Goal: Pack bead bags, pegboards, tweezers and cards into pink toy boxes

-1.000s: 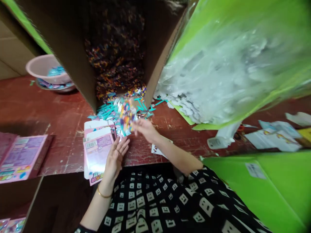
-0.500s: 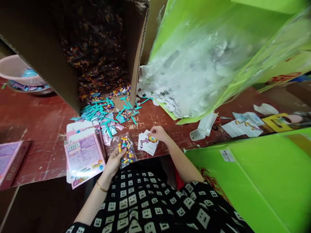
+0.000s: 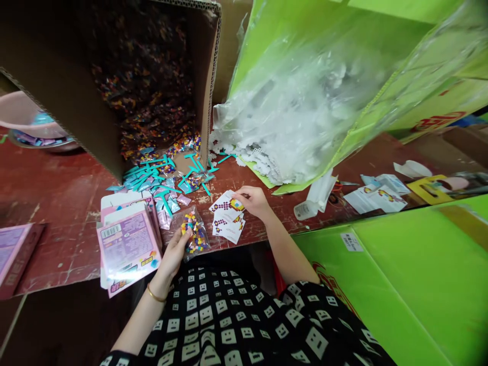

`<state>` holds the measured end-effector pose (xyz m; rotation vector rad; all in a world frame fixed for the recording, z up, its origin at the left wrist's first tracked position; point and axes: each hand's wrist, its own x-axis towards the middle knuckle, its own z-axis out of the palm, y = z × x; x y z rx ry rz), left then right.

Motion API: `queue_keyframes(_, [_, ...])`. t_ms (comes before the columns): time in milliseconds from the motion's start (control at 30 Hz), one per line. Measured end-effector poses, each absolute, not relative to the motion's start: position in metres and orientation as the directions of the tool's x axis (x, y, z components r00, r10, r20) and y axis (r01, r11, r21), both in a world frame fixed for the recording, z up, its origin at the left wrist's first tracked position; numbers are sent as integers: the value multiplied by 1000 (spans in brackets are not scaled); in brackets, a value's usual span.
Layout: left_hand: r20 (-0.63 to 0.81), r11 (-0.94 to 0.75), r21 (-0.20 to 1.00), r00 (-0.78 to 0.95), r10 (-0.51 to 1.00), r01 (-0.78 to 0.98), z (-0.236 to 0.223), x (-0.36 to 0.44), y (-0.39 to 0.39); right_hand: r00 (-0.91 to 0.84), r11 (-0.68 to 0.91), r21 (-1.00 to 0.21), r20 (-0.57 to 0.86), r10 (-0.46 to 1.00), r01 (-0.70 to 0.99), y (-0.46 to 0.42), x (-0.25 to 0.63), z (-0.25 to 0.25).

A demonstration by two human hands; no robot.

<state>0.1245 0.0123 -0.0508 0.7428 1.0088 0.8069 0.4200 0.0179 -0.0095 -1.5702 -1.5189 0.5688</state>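
Note:
My left hand (image 3: 173,253) grips a small clear bag of coloured beads (image 3: 190,233) at the near edge of the red table. My right hand (image 3: 254,201) pinches the top white pattern card (image 3: 227,204) and lifts it off a small stack of cards (image 3: 229,226) lying just right of the bead bag. A pile of pink flat boxes (image 3: 127,244) lies left of my left hand.
A tipped cardboard box (image 3: 209,86) spills bead bags and teal sticks (image 3: 160,175) onto the red table (image 3: 57,203). A clear bag of white plastic pieces (image 3: 305,117) lies to the right. Green cartons (image 3: 400,274), loose leaflets (image 3: 375,195) and a pink basin (image 3: 19,114) stand around.
My right hand passed the bead bag to my left hand, then moved to the card stack and raised the top card. The view shifted down and to the right.

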Motion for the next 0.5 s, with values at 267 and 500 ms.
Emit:
queue_keyframes(267, [-466,546,808,325,823,-222,-44,125,13,-126,19,-758,-83,989,652,39,431,-35])
queue_keyframes(500, [-380,438,885,298,876,-159,-40,116,15,-210,165,-842,63,976,513,28,423,26])
